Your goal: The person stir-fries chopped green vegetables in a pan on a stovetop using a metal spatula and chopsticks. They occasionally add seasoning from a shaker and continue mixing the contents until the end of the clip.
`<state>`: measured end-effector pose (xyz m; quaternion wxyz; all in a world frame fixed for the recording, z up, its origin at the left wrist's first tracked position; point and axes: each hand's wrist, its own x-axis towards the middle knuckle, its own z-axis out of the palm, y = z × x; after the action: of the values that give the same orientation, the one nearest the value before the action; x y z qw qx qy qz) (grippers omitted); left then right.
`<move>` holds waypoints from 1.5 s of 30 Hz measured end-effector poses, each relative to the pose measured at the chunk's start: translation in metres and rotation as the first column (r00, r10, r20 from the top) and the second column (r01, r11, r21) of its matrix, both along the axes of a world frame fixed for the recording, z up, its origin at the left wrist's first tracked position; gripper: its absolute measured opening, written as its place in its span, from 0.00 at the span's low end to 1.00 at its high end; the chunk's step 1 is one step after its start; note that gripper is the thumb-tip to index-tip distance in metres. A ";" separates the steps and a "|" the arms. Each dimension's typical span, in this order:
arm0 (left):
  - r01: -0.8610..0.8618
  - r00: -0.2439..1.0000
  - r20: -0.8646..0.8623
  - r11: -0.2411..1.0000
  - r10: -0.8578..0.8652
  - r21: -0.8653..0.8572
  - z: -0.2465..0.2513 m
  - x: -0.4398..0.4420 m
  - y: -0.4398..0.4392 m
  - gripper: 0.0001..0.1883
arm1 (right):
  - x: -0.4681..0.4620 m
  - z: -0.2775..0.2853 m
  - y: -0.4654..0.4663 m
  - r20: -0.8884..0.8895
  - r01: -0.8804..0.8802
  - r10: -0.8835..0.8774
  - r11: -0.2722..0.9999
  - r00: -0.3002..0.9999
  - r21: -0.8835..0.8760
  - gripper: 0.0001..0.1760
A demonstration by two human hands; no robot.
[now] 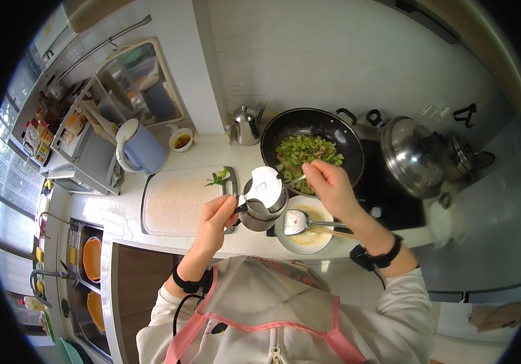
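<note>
My left hand (216,219) grips the dark handle of a seasoning canister (258,217), its white lid (267,189) raised. With its fingers pinched together, my right hand (333,189) holds a small metal spoon (293,180) between the canister and the wok; its far end is hard to make out. Chopped green vegetable pieces (306,148), probably celery, lie with bits of something brownish in the black wok (346,132). Below my right hand, a white plate (303,248) with yellowish residue carries a metal spatula (297,223) and wooden chopsticks (340,234).
A cutting board (180,204) bears green leaves (218,177). Behind it stand a blue kettle (144,148), a small bowl (181,139) and a metal pot (246,125). A lidded steel pan (410,157) is right of the wok; the sink (76,291) is far left.
</note>
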<state>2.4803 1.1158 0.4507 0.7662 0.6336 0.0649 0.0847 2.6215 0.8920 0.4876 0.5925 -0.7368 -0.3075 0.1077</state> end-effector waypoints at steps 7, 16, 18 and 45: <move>-0.038 0.999 0.027 0.998 0.040 -0.051 -0.007 -0.005 0.007 0.20 | 0.030 0.006 -0.030 -0.284 0.204 -0.140 0.956 0.948 0.209 0.20; -0.097 0.994 0.054 0.995 0.098 -0.027 -0.015 -0.017 0.020 0.20 | 0.121 -0.018 -0.061 0.139 0.568 -0.562 0.823 0.815 0.000 0.21; -0.090 0.994 0.057 0.996 0.091 -0.025 -0.015 -0.019 0.021 0.20 | 0.129 -0.023 -0.065 0.273 0.587 -0.566 0.810 0.778 0.004 0.21; -0.097 0.995 0.030 0.995 0.097 0.010 -0.011 -0.044 -0.018 0.21 | 0.032 0.011 -0.050 0.332 0.274 -0.282 0.959 0.900 0.073 0.15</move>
<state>2.4363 1.0976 0.4394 0.7583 0.6330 0.0837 0.1315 2.6540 0.8421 0.4985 0.5488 -0.7734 -0.2977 -0.1100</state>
